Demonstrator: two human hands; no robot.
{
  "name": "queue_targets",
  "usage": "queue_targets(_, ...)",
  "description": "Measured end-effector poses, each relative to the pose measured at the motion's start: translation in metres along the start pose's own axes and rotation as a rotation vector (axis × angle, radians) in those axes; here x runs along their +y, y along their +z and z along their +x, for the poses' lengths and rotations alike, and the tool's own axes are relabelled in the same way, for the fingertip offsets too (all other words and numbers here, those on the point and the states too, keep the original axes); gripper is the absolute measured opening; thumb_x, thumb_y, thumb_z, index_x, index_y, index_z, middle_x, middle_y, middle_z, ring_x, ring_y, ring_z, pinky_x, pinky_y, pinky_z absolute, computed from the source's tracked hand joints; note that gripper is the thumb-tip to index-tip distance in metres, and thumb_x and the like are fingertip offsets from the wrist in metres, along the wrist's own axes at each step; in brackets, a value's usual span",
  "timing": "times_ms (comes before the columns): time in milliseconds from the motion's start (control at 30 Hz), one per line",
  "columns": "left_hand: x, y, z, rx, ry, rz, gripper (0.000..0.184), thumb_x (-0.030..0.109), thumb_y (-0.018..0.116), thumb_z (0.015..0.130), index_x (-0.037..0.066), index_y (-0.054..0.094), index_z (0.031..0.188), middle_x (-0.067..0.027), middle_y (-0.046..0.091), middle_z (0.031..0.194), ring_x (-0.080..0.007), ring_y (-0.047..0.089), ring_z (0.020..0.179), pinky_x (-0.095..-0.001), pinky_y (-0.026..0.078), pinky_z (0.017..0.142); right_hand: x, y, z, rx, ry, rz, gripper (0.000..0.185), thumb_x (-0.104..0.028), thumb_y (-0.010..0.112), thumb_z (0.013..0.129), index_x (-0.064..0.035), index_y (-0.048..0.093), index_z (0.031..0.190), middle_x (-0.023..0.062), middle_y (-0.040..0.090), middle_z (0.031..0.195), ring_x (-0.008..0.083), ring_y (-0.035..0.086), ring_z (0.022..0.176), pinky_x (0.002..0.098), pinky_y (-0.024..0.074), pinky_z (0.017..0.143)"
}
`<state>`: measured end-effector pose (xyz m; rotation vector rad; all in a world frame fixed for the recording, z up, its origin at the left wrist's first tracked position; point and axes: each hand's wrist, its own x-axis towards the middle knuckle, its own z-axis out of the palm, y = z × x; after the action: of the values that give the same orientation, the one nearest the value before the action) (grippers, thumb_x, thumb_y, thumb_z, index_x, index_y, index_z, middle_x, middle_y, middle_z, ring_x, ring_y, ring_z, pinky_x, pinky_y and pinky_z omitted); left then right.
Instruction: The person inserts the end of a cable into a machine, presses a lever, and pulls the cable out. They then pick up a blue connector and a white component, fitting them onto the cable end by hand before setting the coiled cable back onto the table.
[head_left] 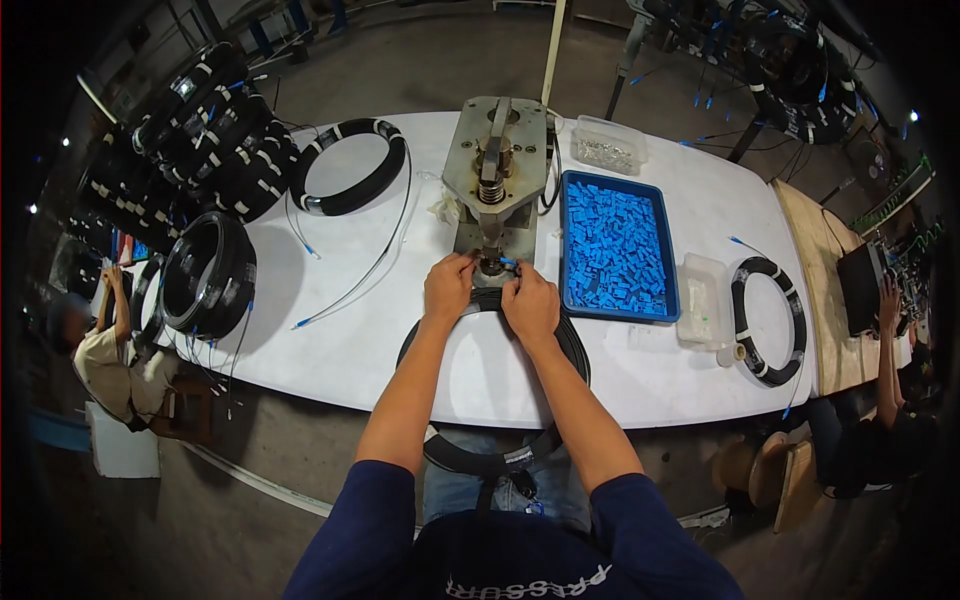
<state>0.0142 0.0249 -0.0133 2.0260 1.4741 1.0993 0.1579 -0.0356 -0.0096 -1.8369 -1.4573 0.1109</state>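
Observation:
A metal press (pixel 500 160) stands at the middle of the white table (pixel 450 390). At its base, my left hand (pixel 449 287) is closed at the left side of the tool, on something too small to make out. Opposite it, my right hand (pixel 530 302) is closed around the end of a small blue connector (pixel 509 262) at the press. Below both hands a black cable coil (pixel 575 350) lies partly on the table and hangs over its front edge near my lap.
Right of the press are a blue tray of blue parts (pixel 620 245), clear boxes (pixel 608 146) and a cable coil (pixel 769 321). More coils (pixel 208 275) are stacked left. Two people sit at either side, a person (pixel 105 350) at left and another's hand (pixel 889 303) at right.

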Motion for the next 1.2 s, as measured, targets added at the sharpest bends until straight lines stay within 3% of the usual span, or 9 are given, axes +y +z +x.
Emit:
queue_targets(600, 0.0052, -0.0024, 0.0026, -0.007, -0.009, -0.002, 0.019, 0.016, 0.064, 0.09, 0.006, 0.075, 0.102, -0.0138, 0.065, 0.083, -0.0338, 0.063, 0.076, -0.0389, 0.048, 0.067, -0.0002, -0.0025, 0.0004, 0.014, -0.026, 0.002, 0.039, -0.011, 0.06, 0.079, 0.002, 0.065, 0.116, 0.0197, 0.071, 0.101, 0.0372, 0.067, 0.084, 0.0454, 0.0521, 0.08)
queue_targets(667, 0.0055, -0.0025, 0.0026, 0.003, -0.017, -0.018, 0.019, 0.015, 0.064, 0.09, 0.005, 0.074, 0.102, -0.0136, 0.065, 0.083, -0.0333, 0.063, 0.075, -0.0384, 0.048, 0.067, -0.002, -0.0048, 0.0004, 0.043, -0.06, 0.016, 0.037, -0.009, 0.057, 0.08, 0.0044, 0.065, 0.114, 0.0237, 0.07, 0.098, 0.04, 0.067, 0.081, 0.0464, 0.0534, 0.077)
queue_targets(1000, 0.0018, 0.0003, 0.0073, 0.006, -0.027, 0.051, 0.02, 0.022, 0.063, 0.092, 0.005, 0.074, 0.094, -0.0139, 0.064, 0.084, -0.0373, 0.062, 0.077, -0.0426, 0.048, 0.069, 0.0011, -0.0023, 0.0027, 0.023, -0.093, 0.004, 0.039, -0.01, 0.057, 0.082, 0.0044, 0.065, 0.117, 0.0226, 0.07, 0.092, 0.0396, 0.067, 0.076, 0.0469, 0.0538, 0.074)
queue_targets(1100, -0.0003, 0.0003, 0.0071, -0.026, -0.042, 0.086, 0.018, 0.022, 0.06, 0.093, 0.011, 0.075, 0.097, -0.0119, 0.066, 0.087, -0.0371, 0.064, 0.081, -0.0459, 0.05, 0.07, 0.0016, 0.0006, 0.0022, 0.03, -0.103, -0.018, 0.039, -0.01, 0.057, 0.082, 0.0042, 0.065, 0.117, 0.0218, 0.07, 0.09, 0.0384, 0.066, 0.074, 0.046, 0.0531, 0.072)
queue_targets(1200, 0.0019, 0.0008, 0.0062, 0.019, -0.028, 0.044, 0.022, 0.023, 0.064, 0.092, 0.003, 0.073, 0.089, -0.0138, 0.066, 0.085, -0.0372, 0.064, 0.079, -0.0427, 0.049, 0.069, 0.0017, 0.0002, 0.0013, -0.043, -0.054, -0.053, 0.042, -0.011, 0.057, 0.082, 0.0043, 0.063, 0.121, 0.0194, 0.071, 0.097, 0.0327, 0.068, 0.088, 0.043, 0.0502, 0.081)
